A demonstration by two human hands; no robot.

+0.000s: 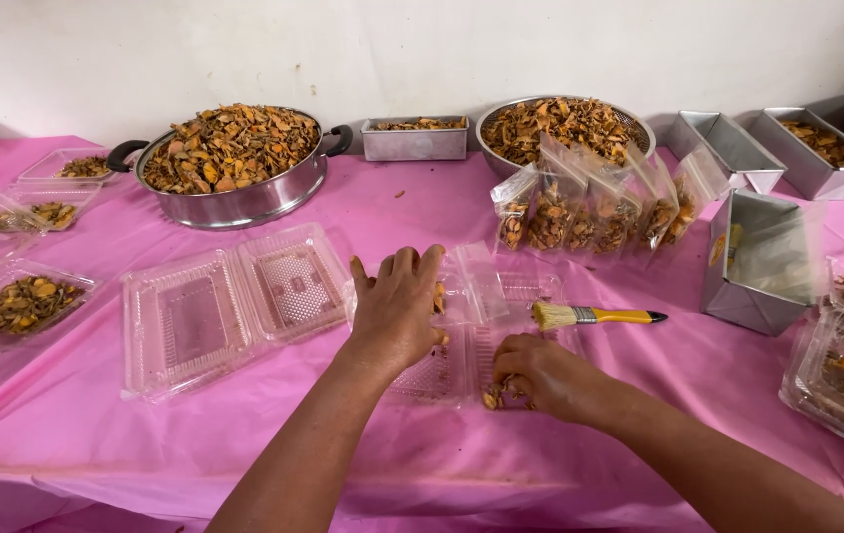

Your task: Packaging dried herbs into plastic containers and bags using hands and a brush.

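My left hand (pixel 397 301) lies palm down with fingers spread on a clear plastic clamshell container (pixel 461 370) on the pink tablecloth. A few orange-brown dried slices show beside its fingers inside the container. My right hand (pixel 540 373) is curled over a small pile of dried slices (pixel 493 398) at the container's near edge, fingers closed around them. A yellow-handled brush (pixel 590 316) with pale bristles lies just beyond my right hand.
An open empty clamshell (pixel 230 311) sits to the left. A large steel pan (pixel 234 158) and a colander (pixel 565 123) heaped with dried slices stand at the back. Filled clear bags (pixel 590 212) lean together. Steel tins (pixel 753 262) and filled trays (pixel 27 301) line both sides.
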